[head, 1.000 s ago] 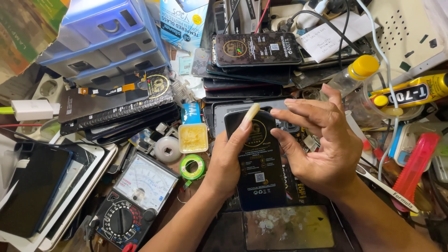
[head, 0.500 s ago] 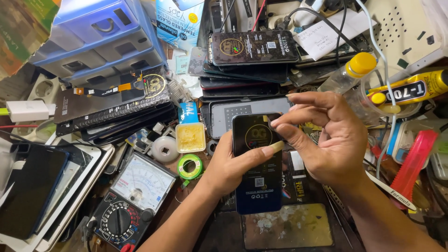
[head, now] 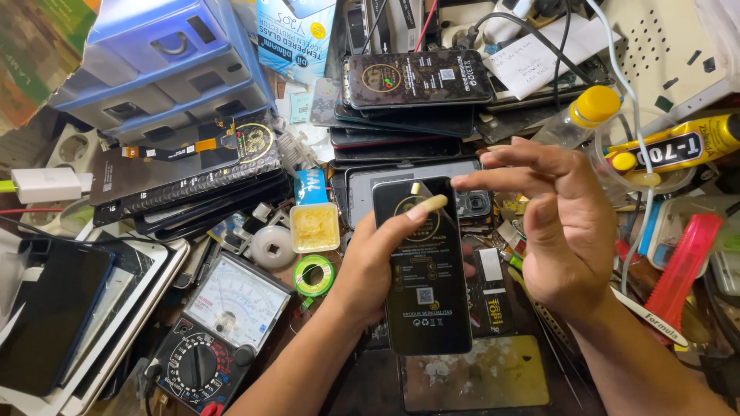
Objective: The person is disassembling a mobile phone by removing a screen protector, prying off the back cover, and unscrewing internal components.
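Left hand's grip (head: 378, 262) hides the black phone screen's (head: 428, 300) left edge.

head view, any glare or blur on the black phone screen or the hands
Head view: evenly lit and sharp; the black phone screen in the left hand shows only a faint sheen, its markings readable; right hand is crisp, slight wide-angle bending at edges.

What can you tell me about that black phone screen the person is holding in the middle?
The black phone screen is a flat, glossy rectangular panel with rounded corners, with a gold round emblem and small printed marks on its face. It is upright, its long side running away from the viewer, above the cluttered bench. The left hand grips its left edge, thumb lying across the upper face. The right hand is open beside it, fingertips near the top edge, apparently not touching.
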